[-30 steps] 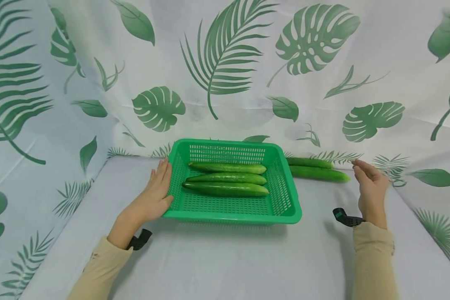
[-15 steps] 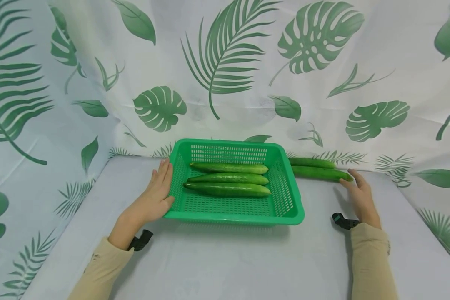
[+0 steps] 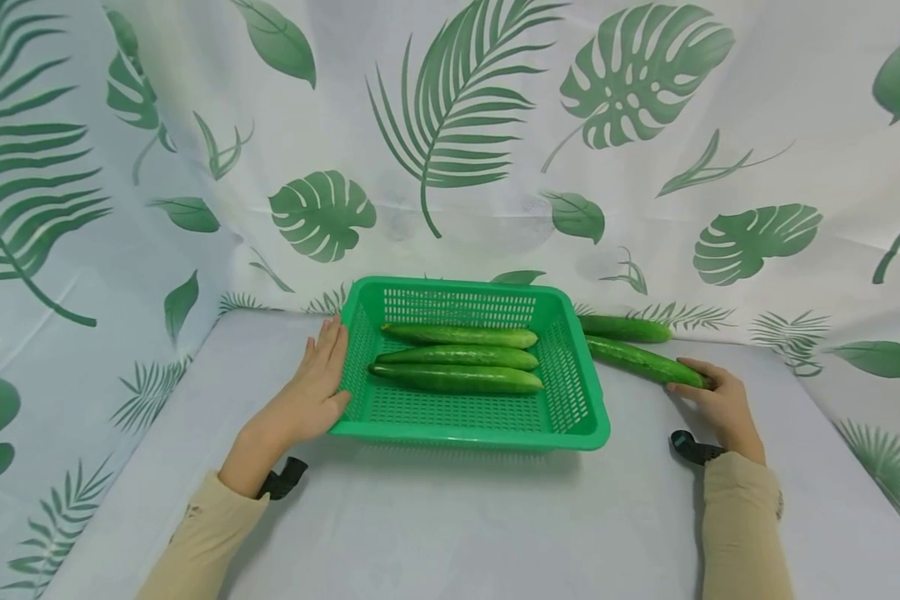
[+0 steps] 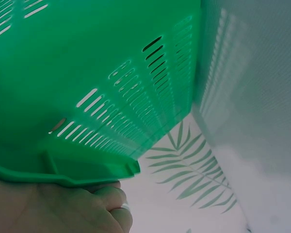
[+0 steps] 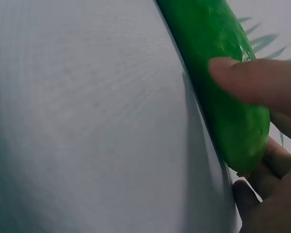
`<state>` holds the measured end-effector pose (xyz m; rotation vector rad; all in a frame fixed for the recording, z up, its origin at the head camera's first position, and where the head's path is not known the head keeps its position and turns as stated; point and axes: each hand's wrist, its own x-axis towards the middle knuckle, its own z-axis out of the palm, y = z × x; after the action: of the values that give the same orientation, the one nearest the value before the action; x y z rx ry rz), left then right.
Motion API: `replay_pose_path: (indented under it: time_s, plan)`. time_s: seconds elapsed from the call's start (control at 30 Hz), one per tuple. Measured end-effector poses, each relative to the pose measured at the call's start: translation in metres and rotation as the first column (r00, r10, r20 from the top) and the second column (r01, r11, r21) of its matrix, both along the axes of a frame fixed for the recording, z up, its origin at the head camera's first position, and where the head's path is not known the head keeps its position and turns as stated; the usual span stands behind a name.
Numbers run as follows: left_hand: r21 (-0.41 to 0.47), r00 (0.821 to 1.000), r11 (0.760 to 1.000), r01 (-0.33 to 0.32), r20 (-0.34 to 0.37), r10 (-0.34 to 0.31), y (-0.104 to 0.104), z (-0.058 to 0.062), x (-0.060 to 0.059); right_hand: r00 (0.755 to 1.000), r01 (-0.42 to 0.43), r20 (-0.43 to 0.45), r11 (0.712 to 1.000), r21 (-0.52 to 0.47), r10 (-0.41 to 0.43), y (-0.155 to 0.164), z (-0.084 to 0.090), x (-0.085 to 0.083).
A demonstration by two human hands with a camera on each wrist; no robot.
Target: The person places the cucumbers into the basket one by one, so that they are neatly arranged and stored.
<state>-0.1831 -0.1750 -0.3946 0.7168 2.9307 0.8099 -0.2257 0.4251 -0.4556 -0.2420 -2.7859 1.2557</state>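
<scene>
A green perforated plastic basket [image 3: 465, 437] stands mid-table with three cucumbers [image 3: 453, 379] lying side by side in it. My left hand [image 3: 303, 392] rests against its left side, fingers straight along the rim; in the left wrist view the hand [image 4: 63, 208] lies under the basket's rim [image 4: 72, 181]. Right of the basket, my right hand [image 3: 720, 404] grips the near end of another cucumber [image 3: 637, 360]. The right wrist view shows the thumb [image 5: 247, 80] across this cucumber [image 5: 218, 43] and the other fingers around its tip. The cucumber's far end is hidden behind the basket.
One more cucumber [image 3: 630, 328] lies behind the held one, by the back curtain [image 3: 465, 225]. The white, leaf-printed curtain closes off the back and both sides of the white table [image 3: 450, 533].
My right hand has moved left and down onto the front loose cucumber and now grips its end. That end has swung toward me, away from the rear cucumber. My left hand stays at the basket.
</scene>
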Motion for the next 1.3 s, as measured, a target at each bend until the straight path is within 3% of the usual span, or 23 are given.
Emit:
replay_pose_path:
  time_s: [0.43, 0.57, 0.73, 1.03, 1.17, 1.3]
  plan:
    - [0.004, 1.000, 1.000, 0.000, -0.006, 0.000, 0.000, 0.003, 0.002, 0.997, 0.079, 0.022, 0.997, -0.003, -0.079, 0.005, 0.002, 0.013]
    - [0.000, 1.000, 1.000, 0.000, -0.006, 0.000, 0.000, 0.003, 0.002, 0.993, 0.113, -0.012, 0.989, -0.091, -0.114, 0.006, 0.012, 0.022]
    - [-0.006, 1.000, 1.000, -0.001, -0.002, 0.001, 0.000, 0.004, 0.002, 0.988, 0.111, -0.090, 0.979, -0.170, -0.128, 0.006, 0.031, 0.036]
    - [0.001, 1.000, 1.000, -0.004, 0.004, 0.004, 0.002, 0.004, 0.001, 0.981, 0.088, -0.169, 0.995, -0.054, -0.096, 0.011, 0.081, 0.053]
    - [0.002, 1.000, 1.000, -0.002, 0.000, 0.002, 0.002, 0.004, 0.001, 0.963, 0.128, -0.233, 0.991, -0.047, -0.136, 0.011, 0.107, 0.060]
    - [0.006, 1.000, 1.000, -0.003, -0.001, 0.003, 0.001, 0.003, 0.002, 0.928, 0.149, -0.326, 0.982, -0.115, -0.179, 0.006, 0.131, 0.066]
